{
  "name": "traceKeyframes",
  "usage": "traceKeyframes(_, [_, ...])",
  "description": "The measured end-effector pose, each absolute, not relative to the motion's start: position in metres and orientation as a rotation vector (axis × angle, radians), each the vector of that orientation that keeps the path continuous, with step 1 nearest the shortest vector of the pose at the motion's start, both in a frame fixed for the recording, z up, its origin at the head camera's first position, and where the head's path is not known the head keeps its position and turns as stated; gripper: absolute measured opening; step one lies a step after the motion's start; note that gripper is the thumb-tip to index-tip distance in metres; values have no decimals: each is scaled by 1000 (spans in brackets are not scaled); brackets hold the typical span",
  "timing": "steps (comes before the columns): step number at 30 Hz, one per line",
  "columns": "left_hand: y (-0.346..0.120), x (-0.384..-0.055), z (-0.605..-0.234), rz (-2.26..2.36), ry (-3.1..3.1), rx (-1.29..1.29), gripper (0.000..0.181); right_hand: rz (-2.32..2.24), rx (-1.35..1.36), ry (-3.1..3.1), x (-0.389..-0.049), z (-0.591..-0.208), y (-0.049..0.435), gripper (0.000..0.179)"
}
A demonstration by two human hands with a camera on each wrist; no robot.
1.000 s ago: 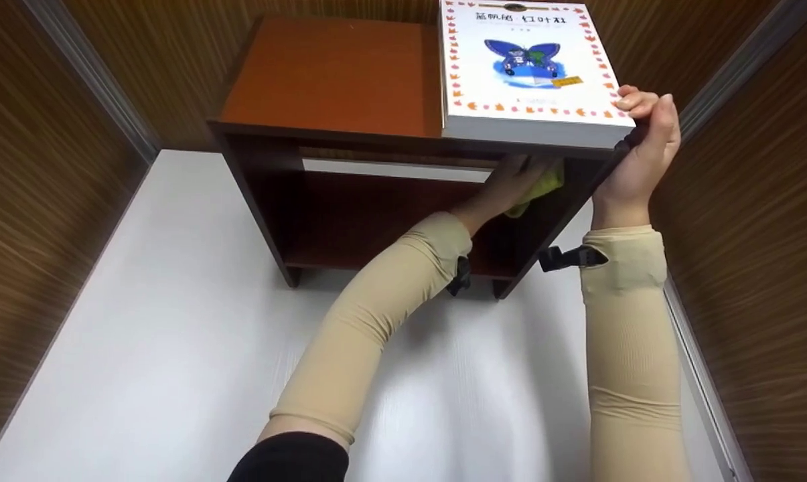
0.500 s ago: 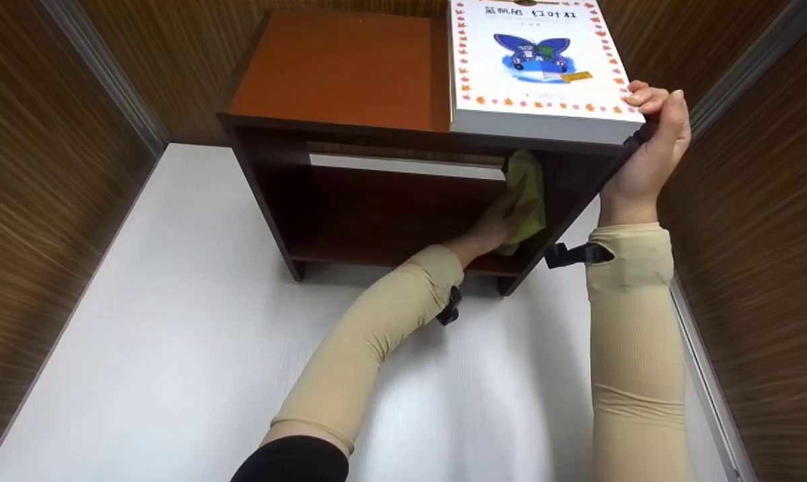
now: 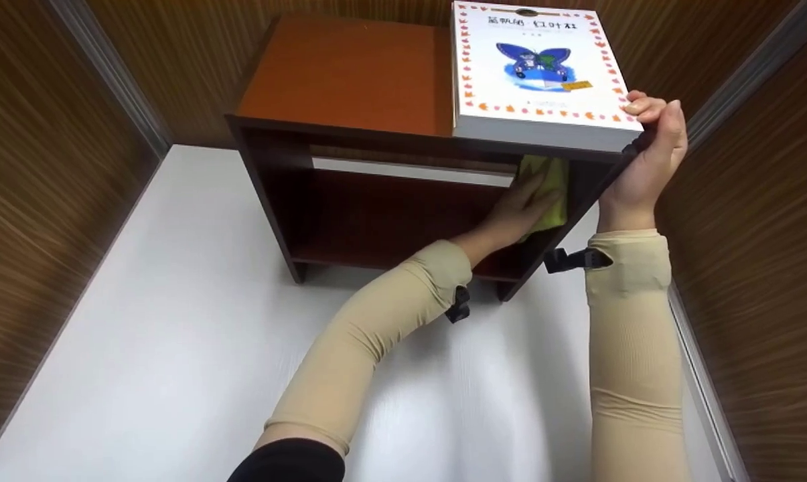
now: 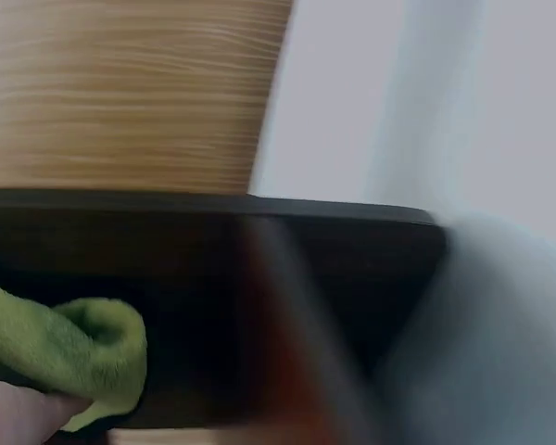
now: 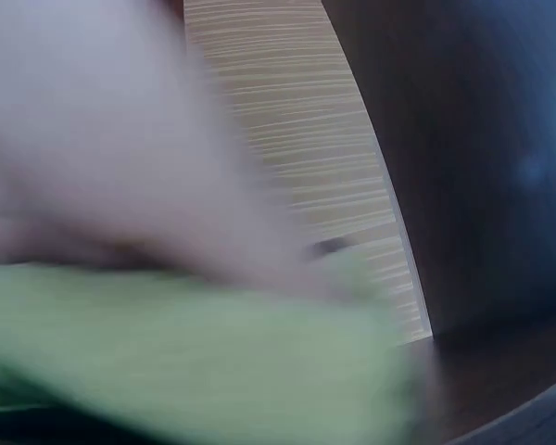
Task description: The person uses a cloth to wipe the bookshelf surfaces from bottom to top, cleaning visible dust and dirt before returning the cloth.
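Observation:
My left hand (image 3: 510,217) reaches into a brown wooden shelf unit (image 3: 349,77) and holds a yellow-green cleaning cloth (image 3: 556,204) against the inner face of its right side panel. The thumb touches the folded cloth (image 4: 107,352) in the left wrist view. In the right wrist view, the cloth (image 5: 213,357) is large and blurred beneath a blurred hand (image 5: 120,148). At the unit's upper right corner my right hand (image 3: 647,157) grips the edge, fingertips beside the corner of a thick white book (image 3: 544,67). The panel hides part of that hand.
The book, with a butterfly on its cover, lies on the right half of the unit's top. A lower shelf board (image 3: 390,214) spans the inside. Wood-grain walls (image 3: 765,268) enclose a white floor (image 3: 195,321).
My left hand and the cloth moved down and forward along the inner panel, then back up and right. My right hand keeps its grip on the corner. The view shifted slightly.

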State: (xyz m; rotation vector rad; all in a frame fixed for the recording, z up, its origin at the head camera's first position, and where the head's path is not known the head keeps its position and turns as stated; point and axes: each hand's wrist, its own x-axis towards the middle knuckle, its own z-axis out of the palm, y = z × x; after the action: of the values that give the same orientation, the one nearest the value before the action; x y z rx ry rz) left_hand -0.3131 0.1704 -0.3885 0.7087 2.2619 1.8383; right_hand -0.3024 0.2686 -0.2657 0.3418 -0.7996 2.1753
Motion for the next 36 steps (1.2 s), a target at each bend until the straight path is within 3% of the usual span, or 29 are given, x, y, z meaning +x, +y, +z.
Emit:
traceKeyframes(6, [174,-305,-340,1796,2415,816,51,2178,346,-801,-304,-268,270,44])
traceKeyframes(10, [175,-304,-333,1816,2422,792,47,2181,350,-811,-305,-269,270,44])
traceKeyframes(18, [176,-307,-374,1788,2305,636,58,2171,333,-821,-304,-268,272,44])
traceKeyframes(27, [175,-299,-429,1752,2267,574,58,2192,325,-786,-303,-264,270,45])
traceKeyframes(36, [179,-284,-432,1734,2415,587,56,2232,259,-780,-301,-264,270,45])
